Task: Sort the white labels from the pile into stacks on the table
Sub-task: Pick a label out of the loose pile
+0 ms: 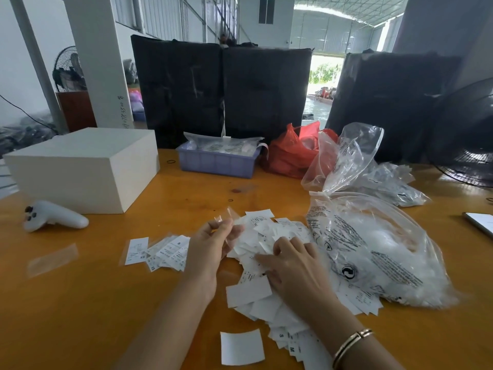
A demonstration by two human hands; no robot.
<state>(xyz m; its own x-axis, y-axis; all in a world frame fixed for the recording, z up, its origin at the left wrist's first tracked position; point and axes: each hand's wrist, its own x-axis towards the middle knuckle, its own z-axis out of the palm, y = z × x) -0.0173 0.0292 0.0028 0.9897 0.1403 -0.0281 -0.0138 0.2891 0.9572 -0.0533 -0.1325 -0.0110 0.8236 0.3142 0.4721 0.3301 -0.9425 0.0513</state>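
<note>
Mid-sort: left hand (213,241) pinched a clear sleeve, centre frame; right hand (290,265) lay w/ curled fingers on the label pile (256,292), lower centre. Next probably: drop it on the stacks (160,252) at left

Orange wooden table (106,303), white pillar (98,62), daylit warehouse doorway (322,76)

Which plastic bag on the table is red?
The crumpled bag at the back, between the purple tray and the clear bags. Every other bag is see-through.
</note>
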